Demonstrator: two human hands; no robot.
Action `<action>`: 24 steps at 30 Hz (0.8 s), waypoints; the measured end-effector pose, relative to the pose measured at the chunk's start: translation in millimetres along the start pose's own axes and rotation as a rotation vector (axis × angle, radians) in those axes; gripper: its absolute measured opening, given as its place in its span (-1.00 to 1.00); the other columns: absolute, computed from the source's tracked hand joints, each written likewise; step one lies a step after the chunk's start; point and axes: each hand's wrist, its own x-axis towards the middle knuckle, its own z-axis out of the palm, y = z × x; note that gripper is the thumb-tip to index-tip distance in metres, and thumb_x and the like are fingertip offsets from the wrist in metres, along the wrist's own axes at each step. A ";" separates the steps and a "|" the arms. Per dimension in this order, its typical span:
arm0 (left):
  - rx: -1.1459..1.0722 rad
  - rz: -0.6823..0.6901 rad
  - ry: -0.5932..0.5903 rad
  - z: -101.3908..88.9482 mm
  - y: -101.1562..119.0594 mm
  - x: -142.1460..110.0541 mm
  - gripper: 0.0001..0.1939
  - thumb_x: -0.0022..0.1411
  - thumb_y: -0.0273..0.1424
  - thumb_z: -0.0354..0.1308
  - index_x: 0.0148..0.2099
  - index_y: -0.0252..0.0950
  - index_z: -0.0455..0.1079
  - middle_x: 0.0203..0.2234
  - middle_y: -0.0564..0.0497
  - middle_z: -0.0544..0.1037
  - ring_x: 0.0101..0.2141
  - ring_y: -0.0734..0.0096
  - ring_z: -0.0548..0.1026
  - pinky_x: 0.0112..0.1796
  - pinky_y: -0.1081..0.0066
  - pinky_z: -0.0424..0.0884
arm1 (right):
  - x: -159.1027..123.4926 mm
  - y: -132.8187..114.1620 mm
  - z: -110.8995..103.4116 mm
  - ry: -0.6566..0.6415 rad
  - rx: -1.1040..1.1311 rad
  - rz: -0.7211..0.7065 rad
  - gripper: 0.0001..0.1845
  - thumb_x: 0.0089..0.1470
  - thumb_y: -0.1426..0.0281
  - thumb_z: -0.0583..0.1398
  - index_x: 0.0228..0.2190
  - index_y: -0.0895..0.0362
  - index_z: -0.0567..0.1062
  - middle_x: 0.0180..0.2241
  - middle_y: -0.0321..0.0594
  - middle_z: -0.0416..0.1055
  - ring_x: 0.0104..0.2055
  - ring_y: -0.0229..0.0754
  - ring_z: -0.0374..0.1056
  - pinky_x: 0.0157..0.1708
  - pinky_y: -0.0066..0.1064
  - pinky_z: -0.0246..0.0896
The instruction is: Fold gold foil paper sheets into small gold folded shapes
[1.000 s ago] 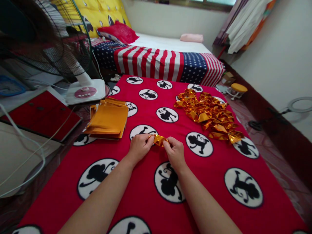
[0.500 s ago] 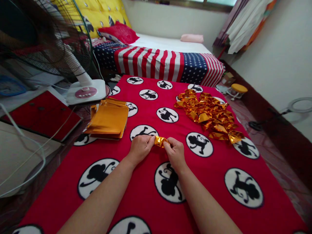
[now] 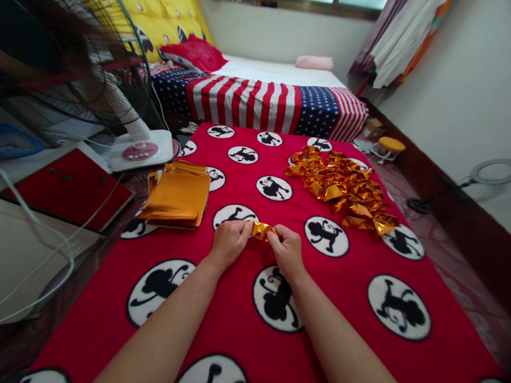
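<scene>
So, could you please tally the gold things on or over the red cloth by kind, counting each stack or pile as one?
Stack of gold sheets: 1
Pile of folded foil pieces: 1
Foil piece held by left hand and right hand: 1
Total: 3
Single sheets and piled pieces overlap too much to count.

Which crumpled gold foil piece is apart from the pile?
The gold piece pinched between left hand and right hand; the others lie in the pile on the red cloth.

Soft daylight enters from the far window (image 3: 361,3); the near left is dim, the fan (image 3: 80,64) blurred, edges stretched.
</scene>
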 end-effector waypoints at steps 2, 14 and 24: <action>-0.036 -0.024 0.019 0.1 -0.4 -0.2 -0.47 0.39 -0.19 -0.16 -0.49 -0.32 0.44 -0.59 -0.01 0.50 -0.55 0.46 0.35 -0.46 0.43 0.07 | 0.1 -0.5 0.2 0.005 0.004 0.004 -0.66 0.09 0.34 0.10 -0.67 0.10 0.21 -0.66 -0.43 0.04 -0.59 -0.34 0.00 -0.54 -0.44 -0.17; -0.067 -0.051 0.004 0.3 -2.3 0.5 -0.44 0.39 -0.13 -0.16 -0.48 -0.33 0.46 -0.59 -0.02 0.51 -0.53 0.46 0.38 -0.46 0.45 0.10 | -0.2 0.5 0.7 0.010 -0.001 0.017 -0.66 0.12 0.32 0.11 -0.65 0.11 0.27 -0.66 -0.43 0.07 -0.58 -0.34 0.02 -0.54 -0.45 -0.16; -0.053 -0.056 -0.004 0.6 -2.5 1.1 -0.47 0.39 -0.16 -0.14 -0.42 -0.32 0.50 -0.54 -0.04 0.56 -0.51 0.43 0.42 -0.45 0.45 0.11 | -0.3 -0.7 0.2 0.001 0.007 0.017 -0.65 0.13 0.30 0.11 -0.65 0.10 0.26 -0.66 -0.42 0.07 -0.59 -0.34 0.03 -0.55 -0.45 -0.16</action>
